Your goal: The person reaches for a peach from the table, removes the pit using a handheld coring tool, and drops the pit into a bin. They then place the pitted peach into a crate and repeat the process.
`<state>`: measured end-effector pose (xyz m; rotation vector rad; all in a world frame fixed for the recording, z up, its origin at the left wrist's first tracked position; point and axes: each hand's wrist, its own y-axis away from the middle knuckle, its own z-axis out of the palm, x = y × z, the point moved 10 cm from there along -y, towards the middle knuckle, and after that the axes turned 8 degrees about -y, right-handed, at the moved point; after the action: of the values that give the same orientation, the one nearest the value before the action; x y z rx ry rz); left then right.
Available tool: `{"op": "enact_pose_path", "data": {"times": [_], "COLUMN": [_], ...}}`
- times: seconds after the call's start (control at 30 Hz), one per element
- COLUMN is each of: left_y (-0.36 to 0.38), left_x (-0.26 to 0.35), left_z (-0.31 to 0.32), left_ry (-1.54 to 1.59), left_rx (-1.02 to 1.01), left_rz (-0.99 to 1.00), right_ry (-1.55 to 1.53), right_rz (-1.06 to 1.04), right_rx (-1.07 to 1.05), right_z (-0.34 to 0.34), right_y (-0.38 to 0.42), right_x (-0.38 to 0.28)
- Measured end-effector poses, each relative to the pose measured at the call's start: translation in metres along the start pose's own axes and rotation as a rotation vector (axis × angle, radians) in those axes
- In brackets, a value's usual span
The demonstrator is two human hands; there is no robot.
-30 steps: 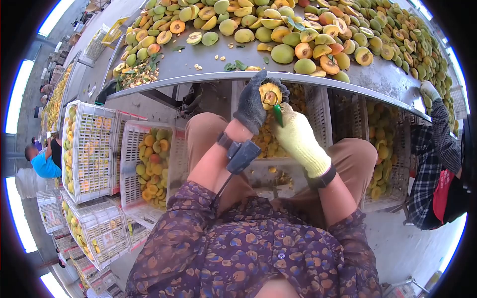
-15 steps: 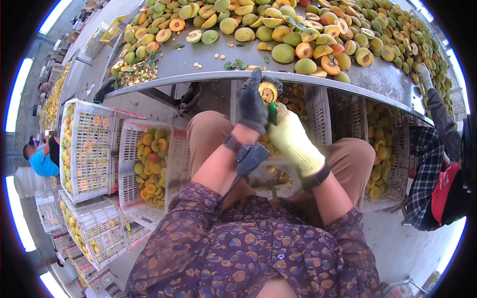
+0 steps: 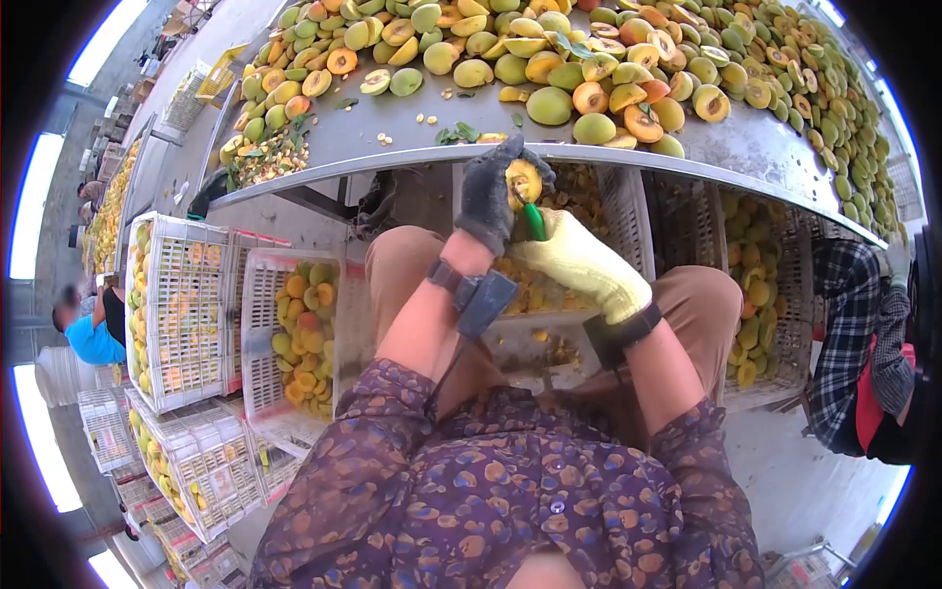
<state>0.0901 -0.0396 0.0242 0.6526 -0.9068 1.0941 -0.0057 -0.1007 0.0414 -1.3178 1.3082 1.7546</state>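
Observation:
My left hand (image 3: 491,201), in a dark grey glove, is closed around a yellow peach half (image 3: 525,177) just below the table's front edge. The cut side of the fruit is partly turned toward me. My right hand (image 3: 581,263) wears a pale yellow knitted glove and grips a small green-handled tool (image 3: 535,222). Its thin metal end touches the lower part of the peach half; the exact shape of that tip is too small to make out. Beneath both hands stands a crate (image 3: 628,221) with cut peach pieces inside.
Many whole and halved peaches (image 3: 549,105) cover the metal table (image 3: 412,133). Pits and leaves (image 3: 280,157) lie at its left front. Crates of peaches (image 3: 182,304) are stacked at left, another crate (image 3: 257,334) beside my knee. A co-worker in plaid (image 3: 846,324) sits at right.
The peach half has turned in my left hand, and the tool's handle has tilted and shifted slightly left and down. The co-worker's gloved hand at right has drawn back from the pile.

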Motion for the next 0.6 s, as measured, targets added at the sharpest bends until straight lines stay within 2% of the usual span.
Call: {"op": "enact_pose_path", "data": {"times": [0.03, 0.1, 0.13, 0.17, 0.23, 0.27, 0.3, 0.37, 0.43, 0.5, 0.57, 0.6], "left_y": [0.0, 0.013, 0.017, 0.018, 0.02, 0.022, 0.023, 0.031, 0.039, 0.025, 0.002, 0.0], "left_x": [0.005, -0.015, -0.002, -0.001, -0.001, 0.004, 0.001, -0.001, -0.019, -0.023, -0.021, -0.009], "left_z": [0.0, 0.037, 0.044, 0.045, 0.048, 0.05, 0.05, 0.066, 0.079, 0.06, 0.031, 0.028], "left_ry": [0.001, 0.297, 0.227, 0.222, 0.311, 0.175, 0.176, 0.418, 0.493, 0.34, 0.371, 0.384], "left_rx": [-0.005, -0.357, -0.371, -0.376, -0.392, -0.396, -0.395, -0.532, -0.578, -0.402, -0.244, -0.307], "left_rz": [0.0, -0.397, -0.32, -0.314, -0.313, -0.249, -0.246, -0.258, -0.401, -0.344, -0.272, -0.23], "right_ry": [0.001, -0.09, -0.279, -0.274, -0.523, -0.563, -0.56, -0.694, -0.645, -0.599, -0.608, -0.581], "right_rz": [-0.002, -0.075, 0.055, 0.047, -0.053, -0.076, -0.075, -0.046, 0.008, 0.062, 0.044, 0.049], "right_rx": [0.005, -0.115, -0.191, -0.19, -0.234, -0.22, -0.221, -0.271, -0.315, -0.36, -0.387, -0.355], "right_z": [-0.003, 0.008, 0.012, 0.011, 0.017, 0.018, 0.021, 0.027, 0.034, 0.037, 0.025, 0.021], "right_y": [0.003, 0.01, 0.012, 0.01, 0.011, 0.014, 0.017, 0.022, 0.027, 0.034, 0.045, 0.045], "right_x": [-0.001, -0.01, 0.007, 0.014, 0.012, 0.009, 0.012, 0.015, 0.013, 0.018, 0.032, 0.042]}}
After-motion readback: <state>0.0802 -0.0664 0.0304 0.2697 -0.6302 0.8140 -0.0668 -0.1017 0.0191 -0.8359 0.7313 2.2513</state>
